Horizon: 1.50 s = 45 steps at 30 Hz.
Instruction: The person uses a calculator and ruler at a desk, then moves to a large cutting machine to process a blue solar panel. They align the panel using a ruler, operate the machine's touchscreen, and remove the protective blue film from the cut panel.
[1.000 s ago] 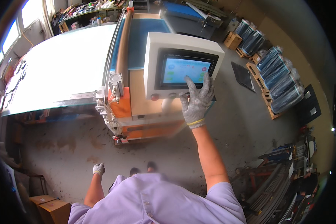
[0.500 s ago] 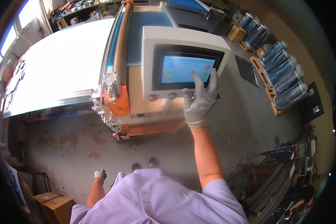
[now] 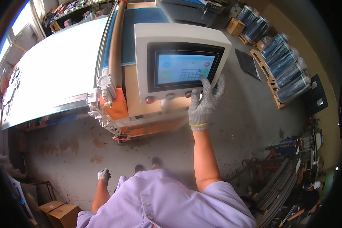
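Because the panel (image 3: 145, 62) appears fixed on a short post (image 3: 165, 105), it likely gives little under a push: its pale casing looks stiff and fairly heavy, while the screen (image 3: 176, 67) is probably smooth, a bit slippery for a knit glove and the part most easily scratched or cracked. A light fingertip seems right for the screen, and the casing's side edges or lower rim look like the sound place to steady it. The panel stands above the front edge of the machine's top (image 3: 135, 99), right of the roller (image 3: 116, 49), and hides that top's front right corner. Its long axis runs across from left to right, the top edge sloping down to the right in view; its face points toward the person and looks tipped somewhat upward. The right hand (image 3: 206, 106), gloved, has its fingers spread and grips nothing; the index fingertip is at the screen's lower right, by a small keypad (image 3: 190, 75), though whether it touches or just hovers cannot be told. Its thumb reaches up beside a button (image 3: 188, 94) on the lower rim, with the red button (image 3: 150, 100) well to the left. The left hand (image 3: 104, 175) hangs low, apart from the machine; its fingers seem bent, but how tightly, or around what, I cannot tell.
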{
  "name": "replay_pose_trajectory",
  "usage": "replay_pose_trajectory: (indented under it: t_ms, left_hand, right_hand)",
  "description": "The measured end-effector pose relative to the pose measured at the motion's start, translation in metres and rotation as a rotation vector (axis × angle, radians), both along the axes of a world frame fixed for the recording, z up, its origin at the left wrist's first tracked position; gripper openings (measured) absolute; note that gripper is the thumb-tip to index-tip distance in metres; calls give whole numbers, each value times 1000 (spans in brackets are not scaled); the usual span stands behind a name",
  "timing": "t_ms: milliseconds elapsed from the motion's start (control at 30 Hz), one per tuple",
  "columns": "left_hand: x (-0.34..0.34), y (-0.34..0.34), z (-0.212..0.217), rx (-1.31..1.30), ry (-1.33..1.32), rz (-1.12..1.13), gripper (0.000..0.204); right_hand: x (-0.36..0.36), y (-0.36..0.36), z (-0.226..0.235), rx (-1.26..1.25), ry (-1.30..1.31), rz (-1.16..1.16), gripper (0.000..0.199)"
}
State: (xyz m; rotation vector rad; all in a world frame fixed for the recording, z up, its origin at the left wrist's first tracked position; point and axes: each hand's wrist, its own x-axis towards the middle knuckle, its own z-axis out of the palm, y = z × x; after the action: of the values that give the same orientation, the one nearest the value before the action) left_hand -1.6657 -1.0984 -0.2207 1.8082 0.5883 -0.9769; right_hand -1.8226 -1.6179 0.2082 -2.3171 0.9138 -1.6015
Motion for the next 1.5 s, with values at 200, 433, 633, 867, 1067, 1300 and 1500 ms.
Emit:
replay_pose_trajectory:
  t_ms: [200, 433, 633, 867, 1067, 1300, 1500]
  left_hand:
    - [2, -6, 3, 39, 3, -57, 29]
    - [2, 8, -3, 47, 10, -57, 28]
    - [-2, 6, 0, 65, 26, -55, 33]
    - [1, 1, -1, 38, 11, -74, 32]
    - [1, 2, 0, 19, 17, -67, 32]
    - [-6, 2, -1, 42, 19, -37, 31]
    - [-4, 5, -2, 51, 15, -37, 33]
  right_hand:
    - [5, -10, -6, -105, 40, -11, 46]
    - [7, -12, -5, -103, 15, 6, 44]
    - [8, -14, -3, -102, 3, 27, 42]
    - [9, -4, -5, -133, -26, 69, 38]
    - [11, -1, -2, -157, -6, 88, 41]
    - [12, 2, 0, -185, 85, 58, 47]
    - [12, 1, -8, -203, 95, 50, 44]
